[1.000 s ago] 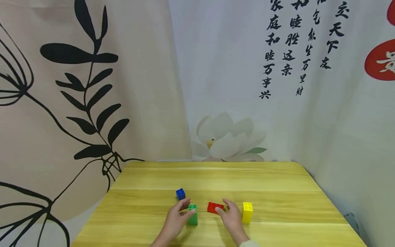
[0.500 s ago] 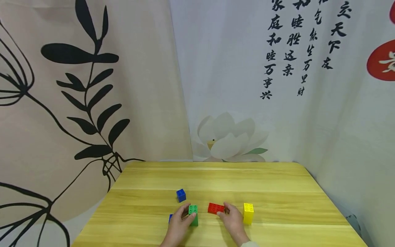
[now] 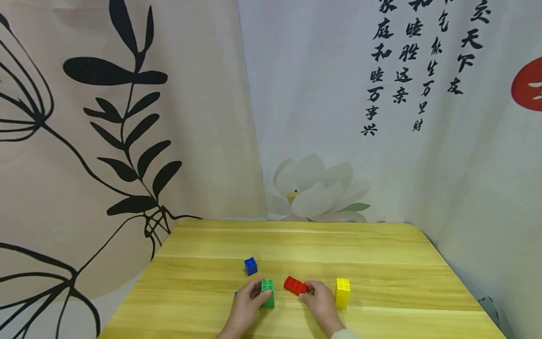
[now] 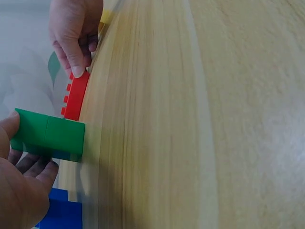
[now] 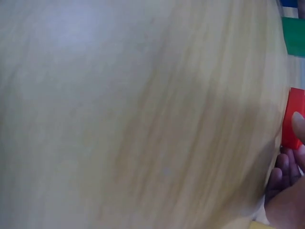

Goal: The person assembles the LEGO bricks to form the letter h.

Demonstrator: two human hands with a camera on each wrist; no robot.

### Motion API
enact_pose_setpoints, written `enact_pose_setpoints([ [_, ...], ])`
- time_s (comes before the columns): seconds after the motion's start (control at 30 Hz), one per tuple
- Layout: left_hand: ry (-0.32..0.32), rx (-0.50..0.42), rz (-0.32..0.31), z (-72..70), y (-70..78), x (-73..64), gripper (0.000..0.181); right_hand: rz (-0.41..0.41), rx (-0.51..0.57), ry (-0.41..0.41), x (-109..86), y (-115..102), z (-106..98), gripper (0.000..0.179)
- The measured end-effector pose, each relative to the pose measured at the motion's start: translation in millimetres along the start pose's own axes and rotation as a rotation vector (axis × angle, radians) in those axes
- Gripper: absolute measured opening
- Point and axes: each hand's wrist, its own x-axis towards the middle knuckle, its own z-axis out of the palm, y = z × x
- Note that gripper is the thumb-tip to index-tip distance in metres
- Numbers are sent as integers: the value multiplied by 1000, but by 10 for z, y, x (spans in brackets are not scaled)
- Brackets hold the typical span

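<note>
My left hand [image 3: 244, 303] pinches an upright green toy building brick [image 3: 268, 285], thumb on the near side and fingers behind it. In the left wrist view the green brick [image 4: 50, 133] spans the gap between thumb and fingertips. With thumb and fingers my right hand [image 3: 322, 303] grips the right end of a red studded brick [image 3: 294, 285]. This red brick lies at a slant, studs up, just right of the green one. The right wrist view catches only part of the red brick [image 5: 292, 117] at its edge, with the thumb across it.
A yellow brick [image 3: 343, 293] stands upright right of my right hand. A small blue brick [image 3: 251, 266] sits behind my left hand. Another blue brick [image 4: 62, 213] is mostly hidden by that hand in the head view. The wooden table [image 3: 338, 240] reaches back to a printed curtain.
My left hand has moved right and its thumb and fingers have come onto the green brick. My right hand has taken hold of the red brick, which has turned to a slant.
</note>
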Motion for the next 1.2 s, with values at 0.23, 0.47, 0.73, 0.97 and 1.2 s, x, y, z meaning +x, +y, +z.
enact_pose_setpoints([
  [0.23,2,-12,13,26,8,6,56,27,29,-21,13,-9,-1,26],
  [0.47,-6,26,27,13,46,19,50,58,130,-57,48,-184,-14,39],
  [0.73,-37,57,39,34,84,60,47,-44,221,-61,112,-467,-155,40],
  [0.97,-53,77,51,97,81,127,42,-27,189,-70,153,-527,-465,41],
  [1.2,-87,62,47,190,90,209,34,-33,125,-61,236,-456,-819,38],
])
